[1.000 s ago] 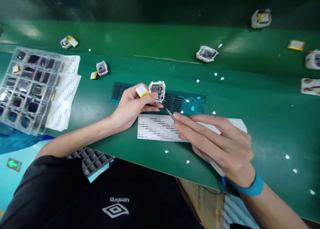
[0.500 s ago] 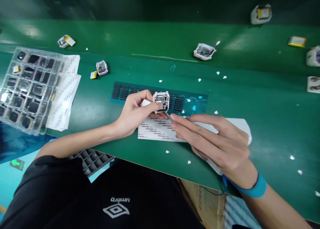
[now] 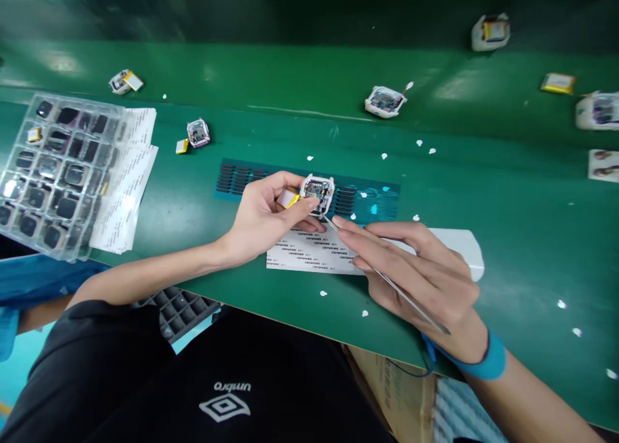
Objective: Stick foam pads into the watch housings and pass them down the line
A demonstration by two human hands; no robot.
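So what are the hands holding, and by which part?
Left hand pinches the open watch case by its left edge; right hand grips tweezers along the shaft.

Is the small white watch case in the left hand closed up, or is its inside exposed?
Exposed. The watch case held by the left hand shows bare circuitry inside its white frame, with no cover, and a yellow battery hangs beside it.

Tray [image 3: 53, 172] lies left of label sheet [image 3: 309, 253].

left hand [image 3: 261, 214]: grips watch case [image 3: 317, 193] | right hand [image 3: 425, 275]: tweezers [image 3: 387, 282]
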